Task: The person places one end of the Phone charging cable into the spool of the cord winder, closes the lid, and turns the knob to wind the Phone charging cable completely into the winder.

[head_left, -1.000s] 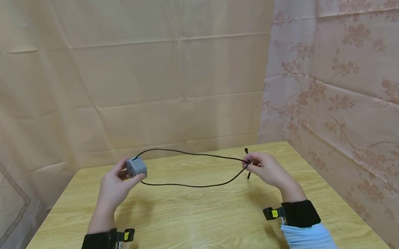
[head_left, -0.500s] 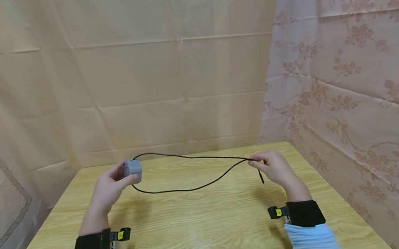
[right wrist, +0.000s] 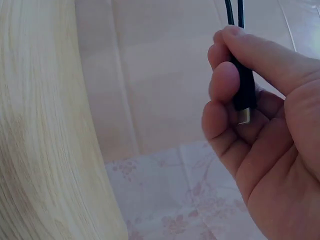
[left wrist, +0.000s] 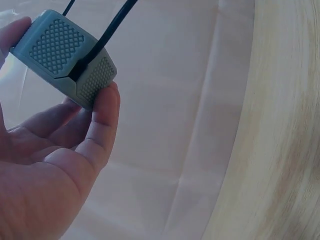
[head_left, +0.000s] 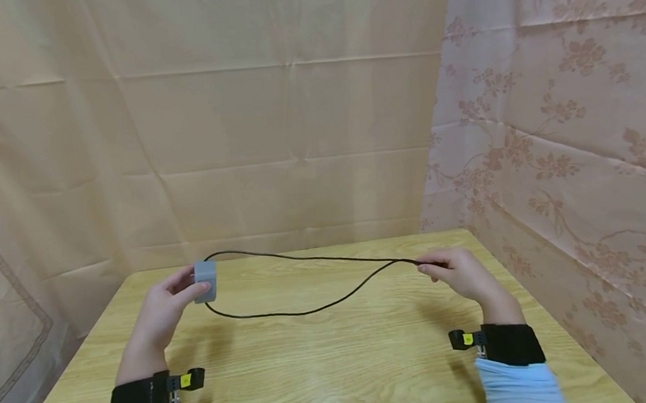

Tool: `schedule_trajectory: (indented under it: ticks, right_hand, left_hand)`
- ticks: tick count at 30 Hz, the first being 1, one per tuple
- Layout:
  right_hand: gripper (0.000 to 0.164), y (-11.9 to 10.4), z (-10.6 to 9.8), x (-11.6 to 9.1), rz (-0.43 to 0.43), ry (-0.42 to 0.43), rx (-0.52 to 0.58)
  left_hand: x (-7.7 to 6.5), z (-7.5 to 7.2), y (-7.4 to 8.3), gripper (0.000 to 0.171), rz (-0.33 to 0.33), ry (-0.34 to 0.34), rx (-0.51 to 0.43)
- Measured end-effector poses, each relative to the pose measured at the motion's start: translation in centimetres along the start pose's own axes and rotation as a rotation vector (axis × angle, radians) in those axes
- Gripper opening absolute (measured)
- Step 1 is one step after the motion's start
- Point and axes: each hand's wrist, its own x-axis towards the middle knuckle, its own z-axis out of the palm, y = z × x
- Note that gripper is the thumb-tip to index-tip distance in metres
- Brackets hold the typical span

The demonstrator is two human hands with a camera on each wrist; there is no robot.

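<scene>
Left hand: at mid-left of the head view, the left hand (head_left: 160, 309) pinches the grey block (head_left: 206, 280) between its thumb and fingers
Grey block: at the fingertips, just right of the palm; in the left wrist view it tilts in the upper left, textured faces showing, the cable coming out at a corner
Black cable: the black cable (head_left: 286, 314) leaves the block top and bottom, bows into a long loop across mid-frame, and its strands meet just left of the other hand
Right hand: at mid-right, the right hand (head_left: 468, 272) pinches the joined strands, thumb against curled fingers
Connector: a metal-tipped connector (right wrist: 244, 112) points into the right palm, right of centre in that wrist view
Table edges: the table (head_left: 324, 366) has its far edge level with the block's top in the head view, its sides slanting to the lower corners
Room: wood grain shows inside the loop and between the forearms down to the bottom of the frame; the beige cloth (head_left: 293, 115) hangs behind, the flowered cloth (head_left: 566, 113) at right
</scene>
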Motion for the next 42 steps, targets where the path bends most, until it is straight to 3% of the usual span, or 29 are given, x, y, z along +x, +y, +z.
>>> schedule_trajectory:
  ticks: [13, 17, 22, 28, 37, 42]
  right_hand:
    - [0.031, 0.57, -0.81, -0.66, 0.006, 0.097, 0.118]
    - [0.02, 0.31, -0.77, -0.68, 0.013, 0.156, 0.144]
    - [0.011, 0.36, -0.68, -0.63, -0.063, 0.231, 0.085]
    - [0.017, 0.75, -0.83, -0.67, -0.144, 0.258, 0.079]
    - [0.02, 0.89, -0.85, -0.74, -0.063, 0.192, 0.031]
    - [0.018, 0.52, -0.46, -0.43, -0.013, 0.078, -0.042]
  left_hand:
    - [-0.07, -0.04, -0.37, 0.077, -0.006, -0.063, -0.04]
    - [-0.12, 0.05, -0.36, 0.076, -0.005, -0.086, -0.058]
    - [-0.12, 0.15, -0.31, 0.075, -0.01, -0.1, -0.072]
    - [0.08, 0.11, -0.49, 0.076, -0.013, -0.102, -0.071]
    - [0.18, 0.27, -0.63, 0.079, -0.017, -0.097, 0.001]
    - [0.28, 0.83, -0.19, 0.085, -0.036, -0.079, 0.128]
